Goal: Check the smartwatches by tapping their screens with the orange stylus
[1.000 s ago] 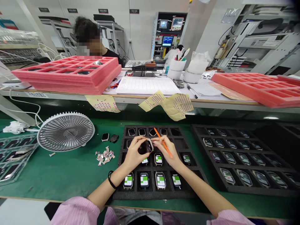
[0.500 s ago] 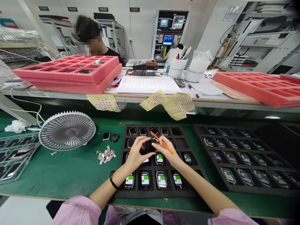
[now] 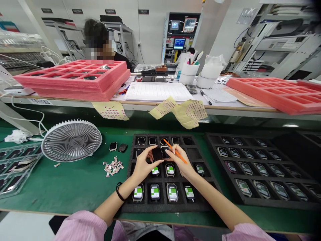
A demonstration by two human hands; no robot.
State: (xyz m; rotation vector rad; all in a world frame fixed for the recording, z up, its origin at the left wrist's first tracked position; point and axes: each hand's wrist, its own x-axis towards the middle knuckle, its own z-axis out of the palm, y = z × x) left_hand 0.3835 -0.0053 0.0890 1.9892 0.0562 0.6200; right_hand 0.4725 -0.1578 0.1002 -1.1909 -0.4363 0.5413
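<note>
A dark-screened smartwatch body (image 3: 157,153) is pinched between the thumb and fingers of my left hand (image 3: 144,164), above the black foam tray (image 3: 160,209). My right hand (image 3: 181,161) grips a thin orange stick (image 3: 179,155), slanted with its upper tip pointing away to the left. The right fingertips are close to the watch's right edge; whether they touch it I cannot tell. Under and around both hands, several watches sit in the tray's compartments. Those in the nearer rows, such as one lit watch (image 3: 172,192), show green and white screens.
Left of the tray lie two watches (image 3: 113,146) and a pile of small pale pieces (image 3: 114,166). A round fan (image 3: 72,140) stands farther left. Another black watch tray (image 3: 250,199) is on the right. Pink foam trays (image 3: 72,85) rest on the shelf, with a person behind them.
The watch in my left hand has tilted, so its dark face shows more fully. My right hand and the orange stick have shifted slightly.
</note>
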